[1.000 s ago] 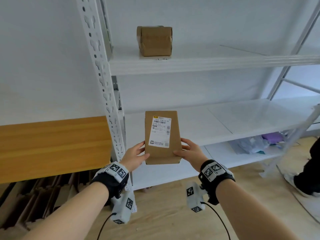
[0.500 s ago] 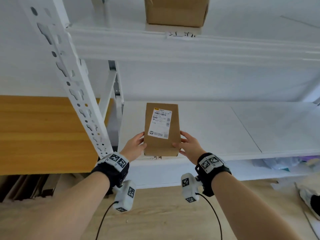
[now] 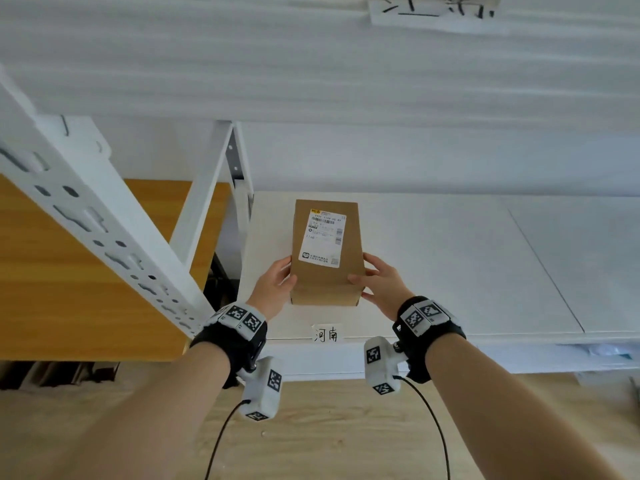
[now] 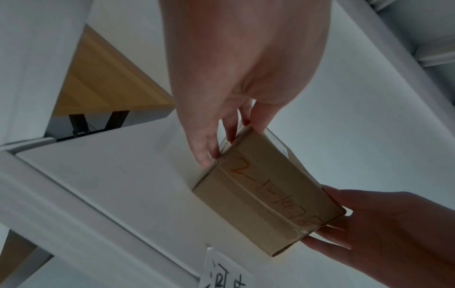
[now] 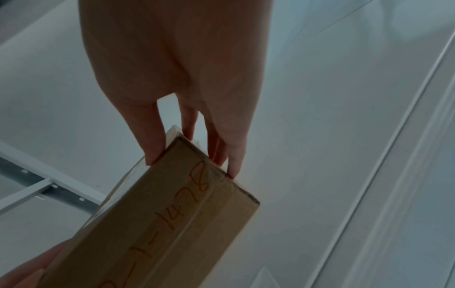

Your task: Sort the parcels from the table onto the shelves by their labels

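The shelf tag (image 3: 325,333) sits on the front edge of the shelf (image 3: 450,258). Just behind the tag, the left hand (image 3: 273,289) and right hand (image 3: 381,285) grasp the box (image 3: 325,268) by its near sides. The box looks set down on the shelf, label (image 3: 323,237) up. This step is putting it in place. Next, both hands likely need to let go and pull back.

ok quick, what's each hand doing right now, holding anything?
Left hand: fingers grip the left side of the cardboard parcel.
Right hand: fingers grip the right side of the same parcel.
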A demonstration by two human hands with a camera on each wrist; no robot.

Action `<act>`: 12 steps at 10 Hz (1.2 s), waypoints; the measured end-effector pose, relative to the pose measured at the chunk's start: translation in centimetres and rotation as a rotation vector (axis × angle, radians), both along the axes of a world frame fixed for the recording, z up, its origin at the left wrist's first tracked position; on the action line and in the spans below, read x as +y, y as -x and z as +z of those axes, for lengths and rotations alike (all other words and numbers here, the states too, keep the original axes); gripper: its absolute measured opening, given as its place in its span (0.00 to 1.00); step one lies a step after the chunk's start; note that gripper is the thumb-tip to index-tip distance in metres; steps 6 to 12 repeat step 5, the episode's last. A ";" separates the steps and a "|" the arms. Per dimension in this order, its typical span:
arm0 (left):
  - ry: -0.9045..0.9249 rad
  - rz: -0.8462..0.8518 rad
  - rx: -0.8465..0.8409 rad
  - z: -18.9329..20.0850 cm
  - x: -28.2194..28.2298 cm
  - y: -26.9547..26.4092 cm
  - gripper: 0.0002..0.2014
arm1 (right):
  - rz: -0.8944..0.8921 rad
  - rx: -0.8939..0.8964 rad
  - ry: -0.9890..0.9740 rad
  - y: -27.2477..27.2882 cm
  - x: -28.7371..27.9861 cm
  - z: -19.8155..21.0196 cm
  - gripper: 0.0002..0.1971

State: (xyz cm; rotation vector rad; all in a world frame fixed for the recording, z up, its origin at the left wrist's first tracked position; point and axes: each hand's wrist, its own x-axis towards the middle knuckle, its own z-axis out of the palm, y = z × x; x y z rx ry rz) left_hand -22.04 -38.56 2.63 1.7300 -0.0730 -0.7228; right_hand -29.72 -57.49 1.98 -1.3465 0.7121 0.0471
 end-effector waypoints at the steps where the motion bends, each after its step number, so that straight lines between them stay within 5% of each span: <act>1: 0.020 0.003 -0.002 -0.2 -0.3 -0.2 0.24 | 0.002 0.005 -0.008 -0.1 -0.3 0.1 0.32; 5: -0.115 -0.016 -0.102 0.6 0.3 0.1 0.26 | 0.101 0.169 0.317 1.1 -0.9 2.2 0.34; 12: -0.115 -0.016 -0.102 0.6 0.3 0.1 0.26 | 0.101 0.169 0.317 1.1 -0.9 2.2 0.34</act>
